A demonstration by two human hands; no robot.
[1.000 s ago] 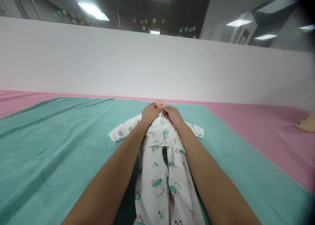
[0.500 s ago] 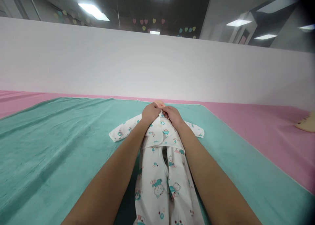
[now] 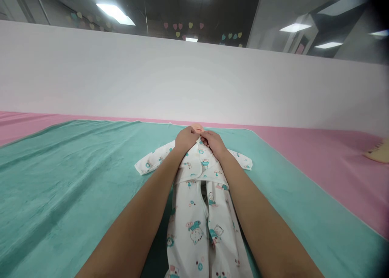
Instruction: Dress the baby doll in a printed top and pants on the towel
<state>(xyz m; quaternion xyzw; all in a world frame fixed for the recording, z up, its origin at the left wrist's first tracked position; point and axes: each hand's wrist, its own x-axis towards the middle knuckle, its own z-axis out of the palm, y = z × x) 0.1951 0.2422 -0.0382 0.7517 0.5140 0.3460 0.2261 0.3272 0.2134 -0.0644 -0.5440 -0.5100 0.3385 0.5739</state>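
A baby doll lies on its back, its small head (image 3: 198, 127) just showing beyond my hands. It is dressed in a white printed baby shirt (image 3: 191, 166) with both sleeves spread sideways. White printed pants (image 3: 194, 225) stretch toward me, with a dark gap at the top middle. My left hand (image 3: 186, 138) is closed on the shirt at the neckline, fingertips pinched. Beside it, my right hand (image 3: 214, 142) also pinches the shirt's neck edge, fingers curled. The fingertips of both hands meet near the collar, and exactly what lies between them is mostly hidden.
A teal blanket (image 3: 91, 180) lies under the doll, over a pink cloth (image 3: 340, 164). A white wall or panel (image 3: 182, 79) stands behind, with glass above it bearing heart stickers (image 3: 190, 25). A yellowish object (image 3: 378, 151) sits at the right edge.
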